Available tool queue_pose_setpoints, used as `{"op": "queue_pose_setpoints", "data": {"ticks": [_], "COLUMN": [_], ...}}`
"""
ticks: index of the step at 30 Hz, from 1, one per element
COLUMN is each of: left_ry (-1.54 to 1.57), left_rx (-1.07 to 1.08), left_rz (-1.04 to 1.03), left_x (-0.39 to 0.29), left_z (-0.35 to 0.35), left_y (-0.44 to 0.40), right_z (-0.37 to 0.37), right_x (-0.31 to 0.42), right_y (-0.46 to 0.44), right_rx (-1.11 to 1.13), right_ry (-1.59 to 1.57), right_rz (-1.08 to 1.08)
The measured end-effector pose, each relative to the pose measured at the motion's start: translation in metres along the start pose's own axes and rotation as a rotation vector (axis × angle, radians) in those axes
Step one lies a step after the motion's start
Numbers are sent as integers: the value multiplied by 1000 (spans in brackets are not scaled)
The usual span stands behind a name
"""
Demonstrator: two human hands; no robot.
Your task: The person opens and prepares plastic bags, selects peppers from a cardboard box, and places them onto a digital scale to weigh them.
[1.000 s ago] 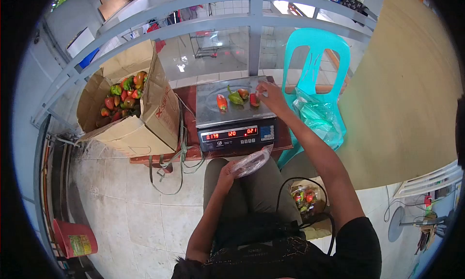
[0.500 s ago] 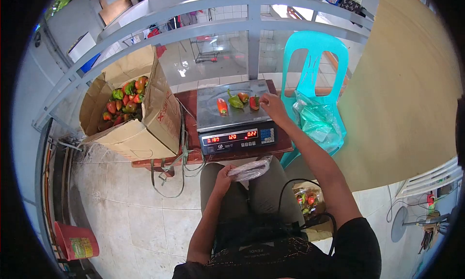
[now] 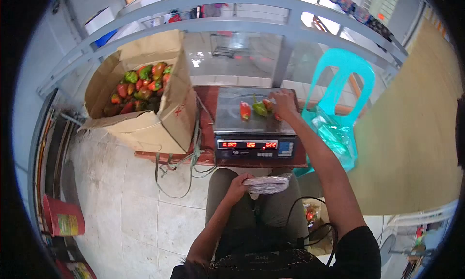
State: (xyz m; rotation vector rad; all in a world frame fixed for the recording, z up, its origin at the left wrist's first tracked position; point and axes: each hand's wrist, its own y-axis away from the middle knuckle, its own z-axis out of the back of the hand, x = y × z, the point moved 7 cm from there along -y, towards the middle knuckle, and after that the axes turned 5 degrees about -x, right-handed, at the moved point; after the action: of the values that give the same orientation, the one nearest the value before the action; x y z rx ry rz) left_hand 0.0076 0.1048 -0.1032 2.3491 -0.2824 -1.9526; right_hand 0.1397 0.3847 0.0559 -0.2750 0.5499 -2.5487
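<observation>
My left hand is closed around one end of a clear plastic bag pack, held above my lap. On the steel plate of a digital scale lie a red pepper, a green pepper and an orange-red pepper. My right hand is over the right side of the plate, its fingers stretched out by the orange-red pepper. Another red pepper shows partly below that hand. Red digits glow on the scale's display.
A cardboard box of red and green peppers stands left of the scale on a red-brown bench. To the right, a turquoise chair bears green plastic bags. Grey railing runs behind. Another pepper box is beside my leg.
My right hand has moved from the red pepper at the right toward the orange-red one farther back. My left hand still holds the bag pack. The camera view has shifted.
</observation>
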Motion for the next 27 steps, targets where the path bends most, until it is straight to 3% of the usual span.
{"op": "queue_pose_setpoints", "data": {"ticks": [3,9,12,15,18,22,27], "left_ry": [-7,99,120,149,51,-7,109], "left_rx": [24,17,-2,7,9,23,38], "left_rz": [-103,3,7,-17,-23,-137,-31], "left_x": [5,20,23,8,0,12,10], "left_z": [8,11,13,10,9,11,12], "left_y": [-4,-5,-3,-1,1,-3,1], "right_z": [-23,-45,-19,-8,-21,-33,-47], "right_x": [-10,-16,3,32,67,74,62], "right_y": [-10,-10,-15,-23,-15,-12,-9], "right_rx": [87,313,-38,9,155,117,108], "right_ry": [-39,-170,-86,-121,-110,48,93], "right_rz": [-28,-185,-25,121,63,134,159]}}
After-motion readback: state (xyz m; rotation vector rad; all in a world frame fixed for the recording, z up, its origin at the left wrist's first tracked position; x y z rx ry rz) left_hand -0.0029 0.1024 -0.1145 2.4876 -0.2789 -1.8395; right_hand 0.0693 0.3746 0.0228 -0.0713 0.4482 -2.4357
